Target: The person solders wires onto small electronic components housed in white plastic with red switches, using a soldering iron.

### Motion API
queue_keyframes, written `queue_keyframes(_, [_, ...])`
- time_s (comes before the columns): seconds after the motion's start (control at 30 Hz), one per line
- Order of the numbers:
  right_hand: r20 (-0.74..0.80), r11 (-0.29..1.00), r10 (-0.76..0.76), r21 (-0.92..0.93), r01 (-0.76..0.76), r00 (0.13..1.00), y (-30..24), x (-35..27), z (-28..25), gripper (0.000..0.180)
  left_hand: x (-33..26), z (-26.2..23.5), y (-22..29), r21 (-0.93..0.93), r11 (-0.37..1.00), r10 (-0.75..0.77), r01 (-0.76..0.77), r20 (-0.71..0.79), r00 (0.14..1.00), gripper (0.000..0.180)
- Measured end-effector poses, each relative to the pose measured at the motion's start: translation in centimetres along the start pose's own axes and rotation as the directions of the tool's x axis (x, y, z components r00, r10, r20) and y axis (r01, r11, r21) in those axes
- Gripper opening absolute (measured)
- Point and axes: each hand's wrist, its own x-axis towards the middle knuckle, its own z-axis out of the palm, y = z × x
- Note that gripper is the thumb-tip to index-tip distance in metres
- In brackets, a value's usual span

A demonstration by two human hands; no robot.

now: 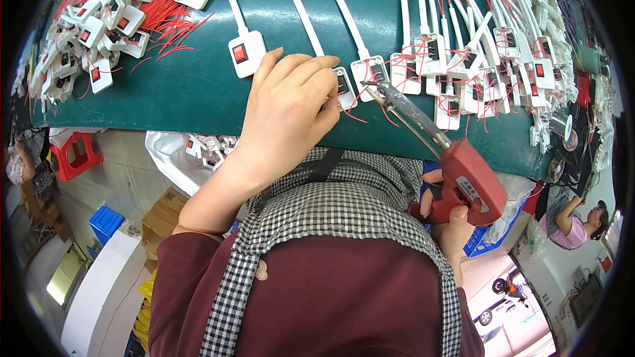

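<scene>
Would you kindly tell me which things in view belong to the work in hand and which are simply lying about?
Seem part of it:
- red soldering gun, in the right hand
- white switch housing at the left hand's fingertips
- red wire bundle

Seem just lying about:
- red stool
- cardboard box
- blue bin

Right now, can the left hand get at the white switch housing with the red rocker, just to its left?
Likely yes: the left hand is right beside the white switch housing, and nothing lies over it. It does seem busy at the open housing on its other side.
</scene>
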Motion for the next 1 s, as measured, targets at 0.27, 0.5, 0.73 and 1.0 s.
queue_keyframes(0.27, [-0.031,0.998,-0.056,0.039,0.057,0.998,-0.1,0.1,-0.1,0.079,-0.3,-0.4,0.0,0.036,0.999,0.006,-0.008,0.036,0.999,0.015])
queue_keyframes(0.5, [-0.085,0.995,-0.095,0.034,0.098,0.992,0.1,0.2,-0.8,0.081,-0.5,-0.8,0.3,-0.02,0.997,-0.066,0.069,0.134,0.989,0.053])
queue_keyframes(0.73, [-0.169,0.974,-0.217,0.023,0.224,0.962,0.1,0.9,-1.5,0.076,0.9,1.0,0.5,-0.199,0.979,0.072,-0.039,0.16,0.985,0.064])
queue_keyframes(1.0, [-0.202,0.879,-0.417,0.158,0.45,0.886,0.8,0.9,-3.5,0.063,6.5,6.9,1.7,-0.275,0.944,0.203,-0.182,0.049,0.978,0.056])
